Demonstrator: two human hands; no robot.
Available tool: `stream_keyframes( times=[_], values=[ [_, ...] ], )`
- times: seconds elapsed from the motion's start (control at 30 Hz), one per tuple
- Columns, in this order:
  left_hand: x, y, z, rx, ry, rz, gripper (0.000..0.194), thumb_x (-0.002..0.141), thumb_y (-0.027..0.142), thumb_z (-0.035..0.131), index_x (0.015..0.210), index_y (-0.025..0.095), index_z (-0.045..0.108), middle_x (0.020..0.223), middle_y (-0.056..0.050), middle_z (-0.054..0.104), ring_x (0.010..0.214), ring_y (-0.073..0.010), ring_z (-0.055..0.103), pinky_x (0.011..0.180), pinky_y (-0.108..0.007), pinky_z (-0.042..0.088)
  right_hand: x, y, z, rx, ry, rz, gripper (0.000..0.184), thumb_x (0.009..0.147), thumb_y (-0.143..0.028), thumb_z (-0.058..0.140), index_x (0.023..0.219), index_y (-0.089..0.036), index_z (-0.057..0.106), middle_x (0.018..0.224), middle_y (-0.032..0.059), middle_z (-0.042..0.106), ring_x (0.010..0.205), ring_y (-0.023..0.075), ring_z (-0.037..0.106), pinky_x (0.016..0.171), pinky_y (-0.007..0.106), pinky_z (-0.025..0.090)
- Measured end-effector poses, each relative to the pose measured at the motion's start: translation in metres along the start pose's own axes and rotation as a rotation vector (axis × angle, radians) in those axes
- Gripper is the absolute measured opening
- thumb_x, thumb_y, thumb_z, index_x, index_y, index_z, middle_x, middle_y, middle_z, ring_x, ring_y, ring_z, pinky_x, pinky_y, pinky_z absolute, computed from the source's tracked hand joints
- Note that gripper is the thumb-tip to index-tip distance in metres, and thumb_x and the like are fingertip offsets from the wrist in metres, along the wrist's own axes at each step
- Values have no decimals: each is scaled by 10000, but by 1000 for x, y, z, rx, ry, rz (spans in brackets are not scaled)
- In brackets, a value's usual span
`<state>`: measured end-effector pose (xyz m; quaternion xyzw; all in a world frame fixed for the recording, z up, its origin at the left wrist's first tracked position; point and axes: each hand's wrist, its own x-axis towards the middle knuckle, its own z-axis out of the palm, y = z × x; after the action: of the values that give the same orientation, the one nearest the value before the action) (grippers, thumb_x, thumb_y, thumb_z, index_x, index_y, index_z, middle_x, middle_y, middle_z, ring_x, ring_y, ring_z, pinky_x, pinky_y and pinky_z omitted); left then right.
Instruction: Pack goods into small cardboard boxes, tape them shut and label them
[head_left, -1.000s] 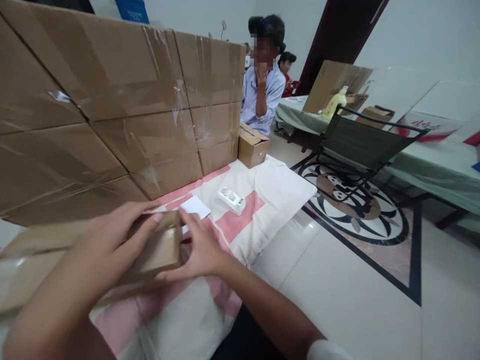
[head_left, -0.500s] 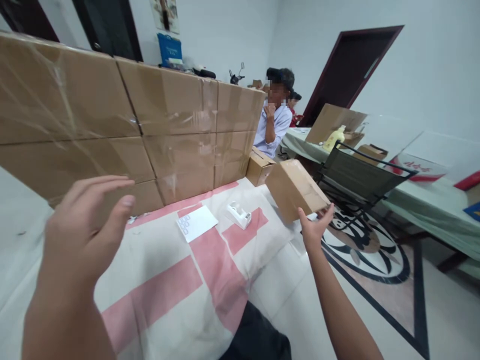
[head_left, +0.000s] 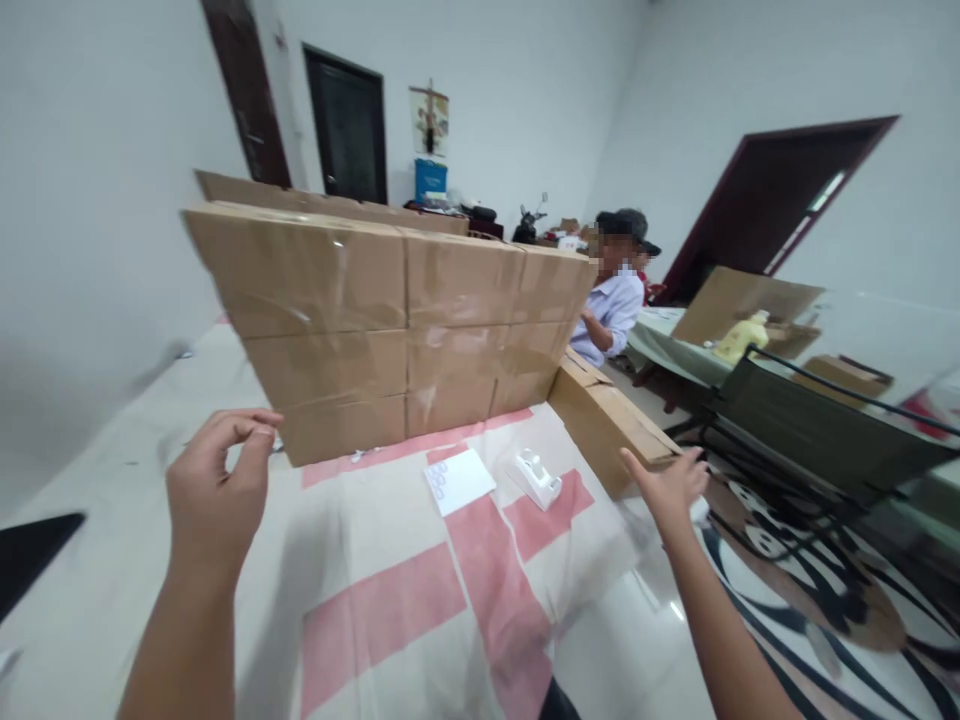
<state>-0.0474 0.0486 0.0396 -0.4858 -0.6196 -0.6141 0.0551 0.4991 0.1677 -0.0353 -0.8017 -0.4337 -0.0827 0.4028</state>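
A brown cardboard box (head_left: 613,445) lies lengthwise on the bed at the right end of a stack of taped boxes (head_left: 405,330). By its near end is my right hand (head_left: 671,490), open with thumb and fingers spread; whether it touches the cardboard I cannot tell. My left hand (head_left: 219,480) hangs in the air before the stack's left end, thumb and curled fingers brought together, with nothing visible in them. Between the hands, a white tape dispenser (head_left: 536,480) and a white sheet with blue outlines (head_left: 459,481) lie on the pink-and-white cloth (head_left: 382,610).
Behind the stack sits a person in a cap and light shirt (head_left: 616,310). A dark folding chair (head_left: 817,430) stands on the right, before a cloth-covered table holding a yellow bottle (head_left: 742,337). A dark flat object (head_left: 34,560) lies at the far left.
The tilted box in my right hand has come down against the stack's right end, and that hand has let go. My left fingers have closed together. The view has swung left.
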Motion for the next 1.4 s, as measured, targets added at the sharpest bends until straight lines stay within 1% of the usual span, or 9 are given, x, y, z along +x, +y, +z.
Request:
stream_keyframes(
  times=[0.1,0.23,0.43,0.53,0.73,0.9,1.1,1.27,1.4],
  values=[
    [10,-66,-35,2,26,-308,157,802,306,539,710,215,629,919,-20,714,1005,-239,660,952,-352,491,-15,-70,-4,59,61,-252,1304,734,-902,491,1620,-8,150,1648,361,153,1552,493,146,1186,700,205],
    [8,-141,-63,23,69,-524,175,782,319,569,706,187,656,752,-37,698,865,-268,660,828,-380,511,-94,-218,2,351,-140,-846,957,861,-689,564,1580,-111,314,1659,249,257,1566,365,221,1228,599,259],
    [18,-197,-15,-66,29,-586,265,953,396,630,877,143,659,887,-31,692,870,-172,660,866,-380,544,-281,-422,51,568,-634,-1609,590,924,-446,600,1421,-133,544,1547,193,483,1484,296,395,1225,464,342],
    [23,-214,13,-100,34,-598,313,966,450,627,1003,140,656,947,-36,681,848,-158,657,816,-363,564,-350,-509,93,378,-794,-1616,709,894,-392,644,1509,-97,450,1612,232,383,1513,342,340,1239,480,292],
    [5,-238,22,-89,58,-649,350,1013,427,421,785,197,553,678,13,579,654,-145,577,658,-274,475,-383,-656,171,139,-652,-1033,820,920,-330,610,1594,-35,247,1677,313,139,1559,483,79,1203,694,73],
    [6,-245,20,-52,-22,-648,314,966,413,381,721,243,481,641,-3,573,615,-169,556,621,-285,414,-364,-723,215,133,-429,-1157,703,902,-195,578,1562,-101,353,1714,245,48,1559,479,42,1185,711,45],
    [13,-254,19,-26,-121,-609,248,909,346,454,674,272,442,693,-63,622,671,-224,603,659,-349,417,-327,-785,255,-117,-711,-939,852,836,-432,734,1551,-110,404,1663,298,205,1526,530,124,1121,777,134],
    [12,-256,19,-24,-132,-619,241,914,314,466,677,270,465,736,-90,664,698,-227,636,639,-341,429,-310,-791,286,-133,-819,-777,993,845,-730,573,1484,20,450,1474,357,445,1476,495,270,1072,691,305],
    [11,-251,19,-16,-110,-629,214,922,292,473,717,242,513,753,-61,671,703,-195,638,653,-298,432,-308,-768,310,-60,-808,-734,917,885,-717,535,1518,-63,418,1499,343,429,1428,483,318,967,658,406]
  ],
)
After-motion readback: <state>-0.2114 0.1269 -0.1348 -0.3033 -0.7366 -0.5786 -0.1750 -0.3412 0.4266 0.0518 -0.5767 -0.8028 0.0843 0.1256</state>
